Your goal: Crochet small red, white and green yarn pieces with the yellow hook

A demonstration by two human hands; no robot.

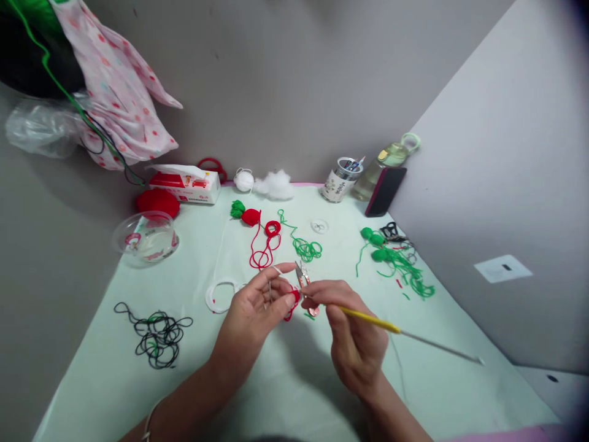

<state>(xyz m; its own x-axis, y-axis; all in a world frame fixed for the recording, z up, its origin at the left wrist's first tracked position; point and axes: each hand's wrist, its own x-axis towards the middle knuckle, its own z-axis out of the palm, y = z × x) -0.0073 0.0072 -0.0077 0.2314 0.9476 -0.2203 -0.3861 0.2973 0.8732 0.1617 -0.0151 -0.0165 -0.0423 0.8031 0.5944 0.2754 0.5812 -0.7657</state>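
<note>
by the scissors (pixel 302 276), the left hand (pixel 251 313) pinches what looks like red yarnwork (pixel 295 296); the right hand (pixel 356 337) holds the yellow hook (pixel 370 318). best pinch close, tension even.

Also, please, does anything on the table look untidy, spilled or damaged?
The black cord lies in a loose tangle at the near left, not wound up. Red and green scraps lie by the green yarn at right. No spill shows.

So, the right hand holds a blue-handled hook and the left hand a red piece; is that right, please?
The head view shows a yellow handle, not blue, on the hook in the right hand; the left hand holds the red piece.
</note>
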